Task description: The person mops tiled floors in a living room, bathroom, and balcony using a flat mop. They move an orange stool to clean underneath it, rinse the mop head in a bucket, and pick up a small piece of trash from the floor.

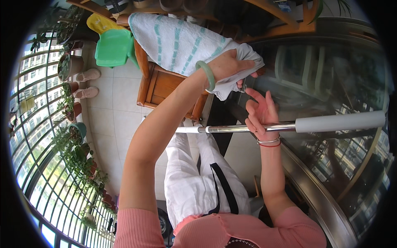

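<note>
Two hands (226, 66) (264, 115) — one striped towel (178, 44), one pole (285, 126) held.

White cloth (251, 54) seemingly hides part of the left hand (227, 66).

Floor: pale square tiles (105, 107). Left side: curved-looking barred window (31, 68), bright daylight through it, buildings outside; row of potted plants (78, 153) along its foot. Pink shoes (87, 83) on tiles near the pots. Upper left: green plastic chair (111, 47), brown wooden chair (163, 84) near it. Right: large dark glass panel (322, 82), reflecting window light, metal-framed.
</note>
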Demonstrator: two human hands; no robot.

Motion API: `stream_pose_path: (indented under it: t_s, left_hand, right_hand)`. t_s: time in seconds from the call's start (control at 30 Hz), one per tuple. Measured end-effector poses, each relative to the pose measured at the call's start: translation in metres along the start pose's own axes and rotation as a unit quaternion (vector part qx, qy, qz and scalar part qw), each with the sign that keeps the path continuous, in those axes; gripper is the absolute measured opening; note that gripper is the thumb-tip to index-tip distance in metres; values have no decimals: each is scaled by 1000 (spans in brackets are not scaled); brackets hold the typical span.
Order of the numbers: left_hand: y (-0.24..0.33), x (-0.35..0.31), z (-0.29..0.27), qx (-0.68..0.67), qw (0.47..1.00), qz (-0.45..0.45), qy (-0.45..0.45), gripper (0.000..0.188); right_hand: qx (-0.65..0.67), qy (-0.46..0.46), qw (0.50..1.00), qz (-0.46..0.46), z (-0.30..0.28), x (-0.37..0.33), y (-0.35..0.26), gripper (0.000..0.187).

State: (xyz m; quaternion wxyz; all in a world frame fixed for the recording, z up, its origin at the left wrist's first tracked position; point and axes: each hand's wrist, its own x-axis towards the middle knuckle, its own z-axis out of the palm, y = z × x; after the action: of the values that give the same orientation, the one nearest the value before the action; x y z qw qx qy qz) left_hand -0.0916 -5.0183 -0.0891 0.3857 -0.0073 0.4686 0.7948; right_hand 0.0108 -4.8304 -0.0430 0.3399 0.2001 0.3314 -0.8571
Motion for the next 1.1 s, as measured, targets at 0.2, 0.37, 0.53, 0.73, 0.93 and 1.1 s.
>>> stream_pose_path:
  t_s: [0.2, 0.37, 0.53, 0.73, 0.93, 1.1]
  left_hand:
    - [-39, -7, -28, 309, 934, 104, 145, 48]
    - [-75, -26, -41, 548, 797, 51, 250, 51]
    - [-114, -68, -47, 414, 833, 36, 364, 46]
    - [-53, -140, 21, 112, 942, 162, 271, 59]
    - [-3, -193, 28, 234, 857, 210, 409, 31]
    - [-37, -263, -24, 158, 789, 243, 542, 32]
  right_hand:
    - [-68, 23, 997, 4, -2, 43, -18, 52]
    - [-27, 58, 997, -35, -15, 51, -15, 39]
    - [-2, 151, 984, -93, -7, 48, 6, 34]
    - [-119, 120, 975, -141, 46, 57, 62, 28]
    - [-493, -77, 829, -253, 48, 101, 155, 30]
    - [-495, 125, 820, 258, -25, 119, 138, 55]
